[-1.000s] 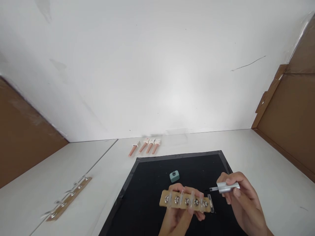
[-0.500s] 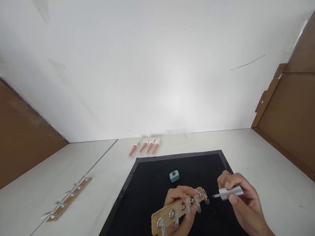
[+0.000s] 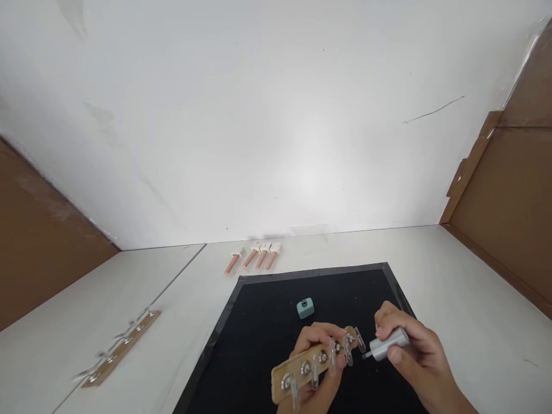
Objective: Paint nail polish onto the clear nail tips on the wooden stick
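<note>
Left to right: we see a brown cardboard panel (image 3: 52, 230) closing off the far left, then a second wooden strip (image 3: 118, 353) with clear tips, lying along the seam in the white table (image 3: 207, 310). Bare table runs between that strip and the left edge of the black mat (image 3: 254, 328). Four pink-and-white pieces (image 3: 262, 260) lie past the mat's far edge, near the white wall (image 3: 276, 126); one sits a little apart on the left.

The left hand (image 3: 318, 344) has its fingers closed round a wooden strip (image 3: 297, 371), thumb in front, over the near part of the mat; five clear tips stick out from its round metal studs. Just beyond it we have a teal bottle (image 3: 305, 309) on the mat, top open, with bare mat around it. The right hand (image 3: 414, 353) pinches a silver cap (image 3: 389, 344) between thumb and fingers, brush (image 3: 367, 355) pointing left, its end just beside the rightmost tip. Open table lies between this hand and the right cardboard panel (image 3: 509, 213).

Versus a second ago: the held strip now slants, right end up, and the brush has come closer and dips more. Bottle and pieces haven't moved.
</note>
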The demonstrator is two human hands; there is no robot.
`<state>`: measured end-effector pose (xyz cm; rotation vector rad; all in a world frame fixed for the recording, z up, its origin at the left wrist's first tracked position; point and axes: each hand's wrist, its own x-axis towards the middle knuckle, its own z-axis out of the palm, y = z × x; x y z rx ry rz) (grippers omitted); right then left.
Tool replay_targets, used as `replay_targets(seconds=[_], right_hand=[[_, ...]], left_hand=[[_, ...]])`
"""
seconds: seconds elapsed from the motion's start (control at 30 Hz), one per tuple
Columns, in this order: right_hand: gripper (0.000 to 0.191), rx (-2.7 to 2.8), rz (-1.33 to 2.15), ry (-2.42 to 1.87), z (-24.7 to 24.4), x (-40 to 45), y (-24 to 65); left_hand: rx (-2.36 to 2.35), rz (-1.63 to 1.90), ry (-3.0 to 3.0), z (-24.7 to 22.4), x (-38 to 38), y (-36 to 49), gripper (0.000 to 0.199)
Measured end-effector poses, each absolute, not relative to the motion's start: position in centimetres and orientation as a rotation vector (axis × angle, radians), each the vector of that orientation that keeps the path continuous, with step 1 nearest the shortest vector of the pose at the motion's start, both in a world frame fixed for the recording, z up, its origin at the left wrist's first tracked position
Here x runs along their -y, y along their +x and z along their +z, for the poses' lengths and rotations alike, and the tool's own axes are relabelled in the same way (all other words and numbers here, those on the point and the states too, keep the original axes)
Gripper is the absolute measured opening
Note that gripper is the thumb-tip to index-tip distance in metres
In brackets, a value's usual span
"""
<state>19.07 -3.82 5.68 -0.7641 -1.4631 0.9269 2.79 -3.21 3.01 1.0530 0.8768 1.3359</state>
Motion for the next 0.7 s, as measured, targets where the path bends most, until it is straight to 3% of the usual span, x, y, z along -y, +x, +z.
replay_targets(seconds=[0.7], right_hand=[[0.019,1.43,0.94,-0.72,5.3,3.5,18.9]], left_hand=[[-0.634,1.235,0.839,3.2,2.6,2.5,0.023]])
